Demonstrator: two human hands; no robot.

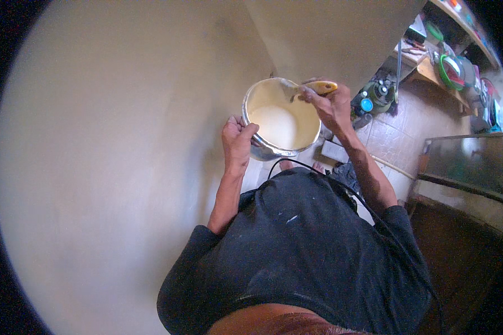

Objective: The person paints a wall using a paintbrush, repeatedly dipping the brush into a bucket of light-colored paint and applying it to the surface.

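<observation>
A round metal pot [309, 124] with cream paint [275, 126] in its bottom hangs in front of my body. My left hand [238, 140] grips its left rim, with the thumb over the edge and the fingers on the outer side. In my right hand [331, 107], the fingers are closed round a paintbrush [324, 86] with a yellowish handle that has a hole near its end. The brush head points left over the far inner wall of the pot, and my fingers hide part of it. Whether its bristles touch the wall, I cannot tell.
A smooth beige wall [112, 167] fills the left side and meets another wall ahead. To the right, a green basin [450, 72] and household items crowd a wooden bench. Pots and containers [379, 92] stand below on the tiled floor [394, 134]. A black cable [296, 162] crosses my shirt.
</observation>
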